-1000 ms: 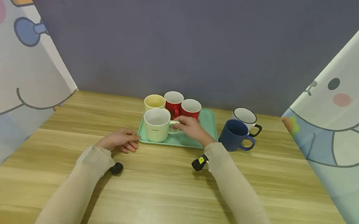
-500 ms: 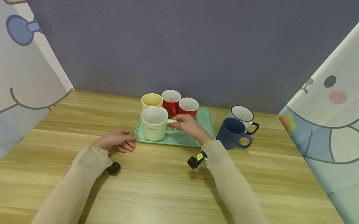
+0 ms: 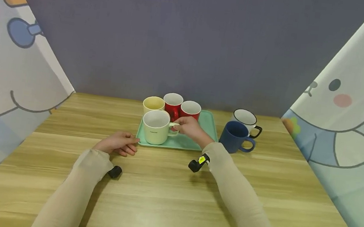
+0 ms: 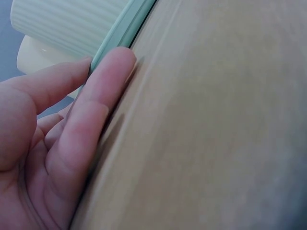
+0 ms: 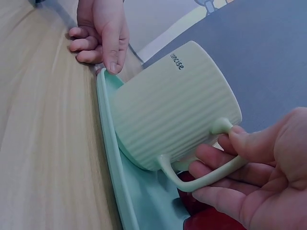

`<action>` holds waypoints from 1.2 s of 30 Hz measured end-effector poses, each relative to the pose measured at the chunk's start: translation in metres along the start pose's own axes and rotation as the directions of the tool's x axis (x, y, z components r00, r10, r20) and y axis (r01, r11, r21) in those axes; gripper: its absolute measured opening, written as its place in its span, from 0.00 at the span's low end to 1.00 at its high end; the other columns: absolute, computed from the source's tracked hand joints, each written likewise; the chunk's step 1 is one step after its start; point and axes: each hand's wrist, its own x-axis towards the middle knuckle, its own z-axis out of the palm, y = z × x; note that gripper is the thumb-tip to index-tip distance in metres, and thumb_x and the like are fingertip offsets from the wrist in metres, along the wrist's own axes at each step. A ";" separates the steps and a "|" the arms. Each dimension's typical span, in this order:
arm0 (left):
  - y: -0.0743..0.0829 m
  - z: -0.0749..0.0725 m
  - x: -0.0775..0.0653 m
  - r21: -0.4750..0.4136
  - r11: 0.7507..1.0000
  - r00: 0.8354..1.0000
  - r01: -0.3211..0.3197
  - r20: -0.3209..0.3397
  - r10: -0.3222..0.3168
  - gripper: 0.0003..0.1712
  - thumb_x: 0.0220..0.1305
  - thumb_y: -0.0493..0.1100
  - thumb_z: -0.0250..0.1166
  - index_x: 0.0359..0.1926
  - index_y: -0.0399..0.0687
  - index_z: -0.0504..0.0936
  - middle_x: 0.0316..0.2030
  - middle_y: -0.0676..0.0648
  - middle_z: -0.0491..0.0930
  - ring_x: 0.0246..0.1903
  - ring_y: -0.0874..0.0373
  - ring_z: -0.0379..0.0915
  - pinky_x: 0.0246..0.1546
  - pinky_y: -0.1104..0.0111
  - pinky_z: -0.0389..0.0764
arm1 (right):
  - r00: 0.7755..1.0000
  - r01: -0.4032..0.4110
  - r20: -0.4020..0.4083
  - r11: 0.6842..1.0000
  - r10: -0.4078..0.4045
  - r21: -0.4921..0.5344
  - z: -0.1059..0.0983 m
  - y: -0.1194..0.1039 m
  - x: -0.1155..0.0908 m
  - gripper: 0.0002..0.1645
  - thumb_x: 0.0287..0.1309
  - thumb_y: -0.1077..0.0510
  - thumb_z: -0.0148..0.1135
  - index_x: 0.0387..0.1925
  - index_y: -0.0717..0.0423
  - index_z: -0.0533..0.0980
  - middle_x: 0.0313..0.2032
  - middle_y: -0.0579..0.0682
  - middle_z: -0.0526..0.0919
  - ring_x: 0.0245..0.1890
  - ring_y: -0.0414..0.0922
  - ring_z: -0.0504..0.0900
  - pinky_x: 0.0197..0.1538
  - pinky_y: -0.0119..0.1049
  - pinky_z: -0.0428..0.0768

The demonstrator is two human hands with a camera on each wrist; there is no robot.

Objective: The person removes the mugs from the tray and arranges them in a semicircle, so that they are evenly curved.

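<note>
A pale green ribbed mug (image 3: 155, 132) with a small dark word on its side stands on the front left of a mint-green tray (image 3: 209, 123). My right hand (image 3: 189, 127) grips this mug by its handle (image 5: 206, 181), the thumb near the upper end of the handle and the fingers curled through it. With thumb and forefinger, my left hand (image 3: 118, 143) pinches the tray's front left corner; the left wrist view shows the tray's rim (image 4: 125, 29) between them. Behind the ribbed mug on the tray are a yellow mug (image 3: 153, 104) and two red mugs (image 3: 190, 109) with white insides.
Right of the tray, a dark blue mug (image 3: 232, 137) stands close to my right forearm, overlapping a white mug (image 3: 245, 117) with a black rim and handle. A grey wall (image 3: 189, 44) rises behind the wooden table (image 3: 156, 199). Cartoon-printed panels (image 3: 344, 119) flank both sides.
</note>
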 end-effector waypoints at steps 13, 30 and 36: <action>-0.002 -0.001 0.002 -0.008 1.000 1.000 0.002 -0.001 -0.002 0.17 0.75 0.50 0.58 0.45 0.37 0.75 0.31 0.48 0.84 0.29 0.61 0.84 0.28 0.69 0.82 | 1.000 0.023 -0.003 0.999 -0.023 0.049 -0.010 -0.001 -0.004 0.11 0.64 0.70 0.58 0.45 0.75 0.79 0.40 0.64 0.86 0.37 0.49 0.79 0.40 0.36 0.76; -0.004 -0.001 0.001 -0.020 1.000 1.000 0.003 0.002 -0.003 0.19 0.75 0.50 0.58 0.49 0.36 0.75 0.32 0.48 0.84 0.30 0.61 0.84 0.28 0.70 0.83 | 0.999 0.023 0.018 0.973 -0.028 0.230 -0.064 -0.018 -0.024 0.15 0.69 0.69 0.55 0.51 0.80 0.73 0.29 0.45 0.84 0.37 0.41 0.83 0.57 0.50 0.77; -0.005 -0.001 0.001 -0.015 1.000 1.000 0.009 0.003 -0.009 0.19 0.75 0.50 0.58 0.48 0.36 0.75 0.33 0.47 0.84 0.30 0.61 0.84 0.29 0.69 0.83 | 1.000 0.025 -0.020 0.971 -0.021 0.237 -0.088 -0.023 -0.035 0.16 0.71 0.68 0.53 0.53 0.78 0.73 0.33 0.48 0.86 0.49 0.51 0.82 0.60 0.51 0.75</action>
